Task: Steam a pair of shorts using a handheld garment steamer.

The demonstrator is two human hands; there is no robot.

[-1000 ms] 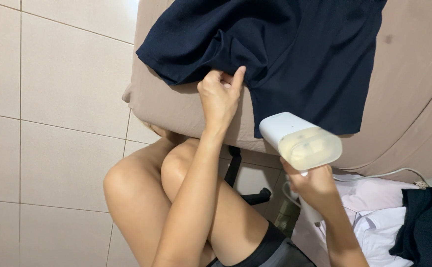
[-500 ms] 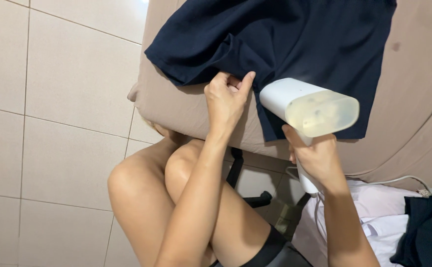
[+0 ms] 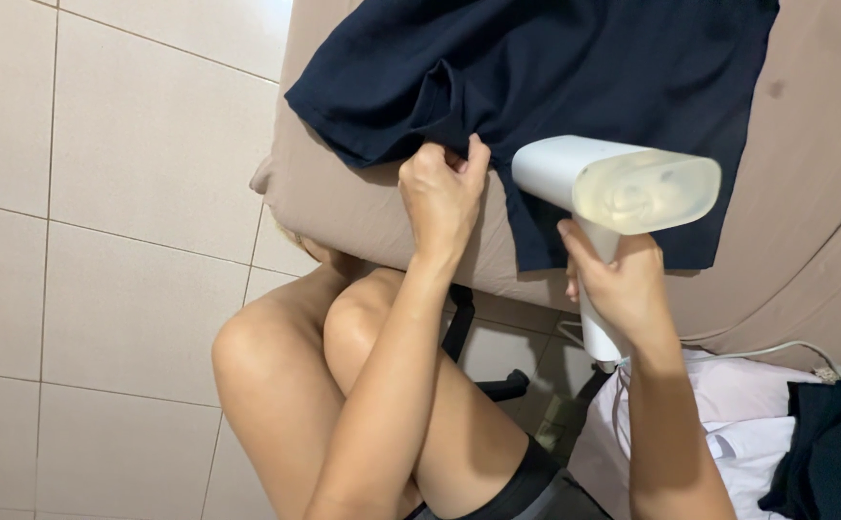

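A dark navy garment (image 3: pixel 575 77) lies spread on a beige padded board (image 3: pixel 343 207). My left hand (image 3: pixel 442 197) pinches the garment's lower edge near its middle fold, fingers closed on the cloth. My right hand (image 3: pixel 618 289) grips the handle of a white handheld steamer (image 3: pixel 613 183), whose pale translucent tank faces me. The steamer's head hovers over the garment's lower right part, just right of my left hand.
My bare knees (image 3: pixel 286 356) sit below the board's front edge over a beige tiled floor (image 3: pixel 103 241). A pile of white and pink clothes (image 3: pixel 738 424) and another dark garment (image 3: pixel 835 453) lie at lower right. A white cord (image 3: pixel 777 349) trails right.
My right hand has lifted the steamer up from below the board's edge and onto the garment's lower right part. My left hand kept its pinch on the cloth.
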